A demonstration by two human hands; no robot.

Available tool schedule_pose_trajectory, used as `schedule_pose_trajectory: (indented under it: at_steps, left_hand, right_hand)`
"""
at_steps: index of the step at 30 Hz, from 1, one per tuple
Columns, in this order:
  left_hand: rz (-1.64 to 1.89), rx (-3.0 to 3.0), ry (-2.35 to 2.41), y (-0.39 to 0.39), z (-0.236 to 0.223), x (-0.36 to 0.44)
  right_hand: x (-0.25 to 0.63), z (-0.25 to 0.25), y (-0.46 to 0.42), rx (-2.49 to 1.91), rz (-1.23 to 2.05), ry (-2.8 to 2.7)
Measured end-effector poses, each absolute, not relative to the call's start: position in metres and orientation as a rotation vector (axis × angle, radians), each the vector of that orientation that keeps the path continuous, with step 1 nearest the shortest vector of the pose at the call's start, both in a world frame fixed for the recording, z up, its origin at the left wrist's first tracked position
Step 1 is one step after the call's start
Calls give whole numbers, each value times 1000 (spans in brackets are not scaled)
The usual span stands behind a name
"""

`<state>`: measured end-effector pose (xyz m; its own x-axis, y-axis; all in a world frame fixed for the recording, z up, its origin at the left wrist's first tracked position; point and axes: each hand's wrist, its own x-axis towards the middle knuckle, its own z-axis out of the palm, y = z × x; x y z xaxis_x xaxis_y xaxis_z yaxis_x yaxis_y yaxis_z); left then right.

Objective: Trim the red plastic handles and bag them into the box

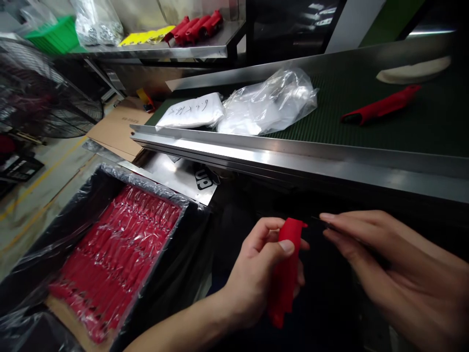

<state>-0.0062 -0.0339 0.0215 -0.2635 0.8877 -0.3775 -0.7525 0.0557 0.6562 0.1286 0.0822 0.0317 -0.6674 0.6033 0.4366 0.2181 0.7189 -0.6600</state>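
Observation:
My left hand (256,269) is wrapped round a red plastic housing (287,269), thumb on its near face and fingers behind it. The housing stands roughly upright, with a small nub at its top right corner. To its right, my right hand (381,259) pinches a thin dark pointed tool (322,221) between thumb and forefinger. The tool's tip points toward the nub, and a small gap appears between them. Most of the tool is hidden by the fingers, so its kind cannot be made out.
A conveyor (330,137) with a metal edge crosses ahead, carrying plastic bags (271,102), another red housing (381,105) and a pale curved piece (414,71). At left stands a lined box (146,193) of bagged red parts (120,244). A fan (47,93) stands beyond.

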Motion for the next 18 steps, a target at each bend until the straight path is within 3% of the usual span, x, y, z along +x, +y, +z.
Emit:
schedule_pose_trajectory:
  at_steps: [7,18]
  left_hand:
    - [1567,127,892,-37,27,-4]
    - [1594,129,874,-40,27,0]
  right_hand:
    - [127,39,80,-402,526,-2392]
    - [129,38,78,-379,516,-2396]
